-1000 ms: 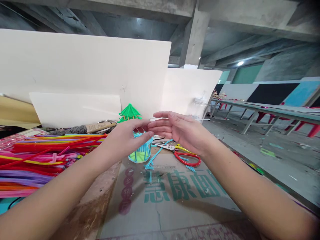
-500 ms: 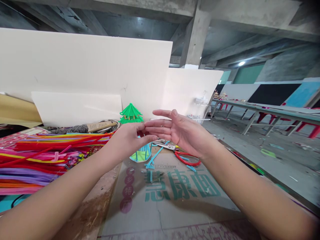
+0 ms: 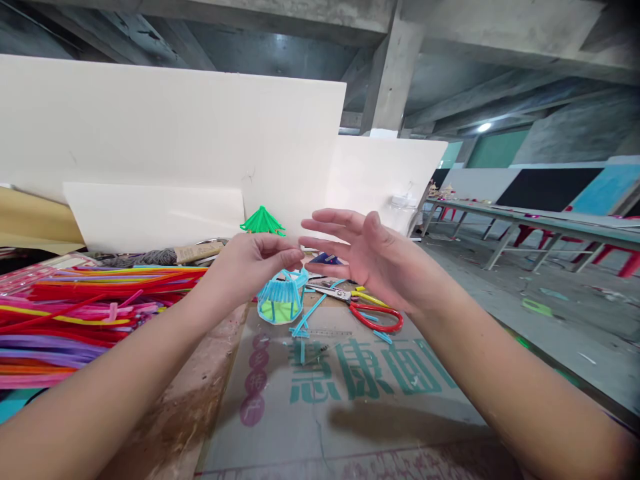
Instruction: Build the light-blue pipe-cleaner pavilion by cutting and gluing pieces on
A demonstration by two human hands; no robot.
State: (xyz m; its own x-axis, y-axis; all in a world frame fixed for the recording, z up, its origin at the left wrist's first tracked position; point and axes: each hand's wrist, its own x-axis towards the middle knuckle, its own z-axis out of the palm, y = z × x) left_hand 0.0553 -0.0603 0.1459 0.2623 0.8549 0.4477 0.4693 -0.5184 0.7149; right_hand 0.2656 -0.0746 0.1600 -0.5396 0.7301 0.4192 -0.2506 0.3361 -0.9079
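Note:
My left hand (image 3: 250, 268) hovers above the table with thumb and fingertips pinched together; nothing shows between them. Just right of it, my right hand (image 3: 367, 257) is open, fingers spread, palm turned to the left hand, a small gap between the two. Below the fingertips a small blue pipe-cleaner cage with a green base (image 3: 281, 301) stands on the cardboard sheet (image 3: 350, 400). Neither hand touches it. Behind my left hand a green pagoda model (image 3: 262, 221) pokes up.
A thick pile of coloured pipe cleaners (image 3: 75, 307) fills the left side. Red-handled scissors (image 3: 376, 316) and cut blue pieces (image 3: 305, 320) lie past the cage. White foam boards (image 3: 165, 127) stand at the back. Long tables (image 3: 540, 220) and bare floor lie to the right.
My hands have drawn apart: the right one moved slightly right and spread its fingers, the left one pinched shut. The blue cage now shows fully below them.

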